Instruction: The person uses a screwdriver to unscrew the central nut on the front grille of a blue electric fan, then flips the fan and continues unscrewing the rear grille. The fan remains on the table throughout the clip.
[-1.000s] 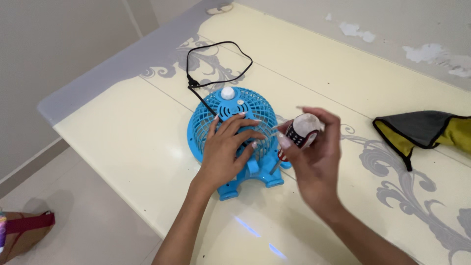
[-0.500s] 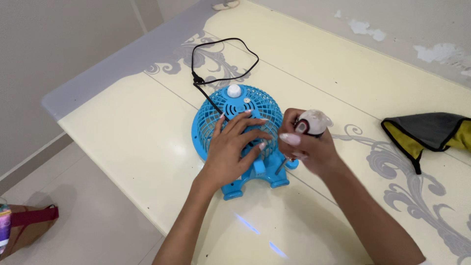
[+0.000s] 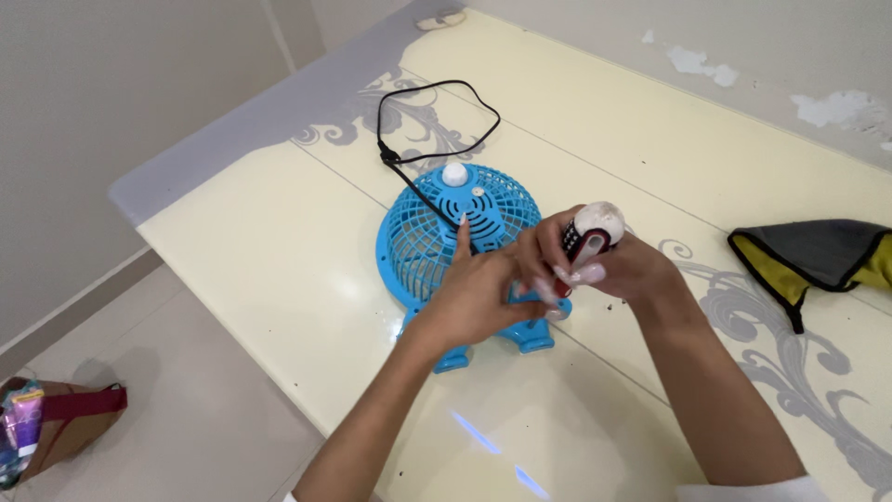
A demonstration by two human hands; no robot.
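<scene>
Head view: a blue fan (image 3: pixel 446 232) lies grille-up at the middle of the cream table (image 3: pixel 279 260), its black cord (image 3: pixel 437 121) looping toward the far edge. The left hand (image 3: pixel 478 293) rests spread on the grille with the index finger extended; the right hand (image 3: pixel 595 265), just right of the fan, pinches a small white and red-black object (image 3: pixel 593 232). A grey-yellow cloth (image 3: pixel 818 256) lies at the right.

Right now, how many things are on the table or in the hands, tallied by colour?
Blue: 1, the fan
Black: 1, the cord
Grey and yellow: 1, the cloth
White, red and black: 1, the small tool in the right hand
Total: 4
</scene>
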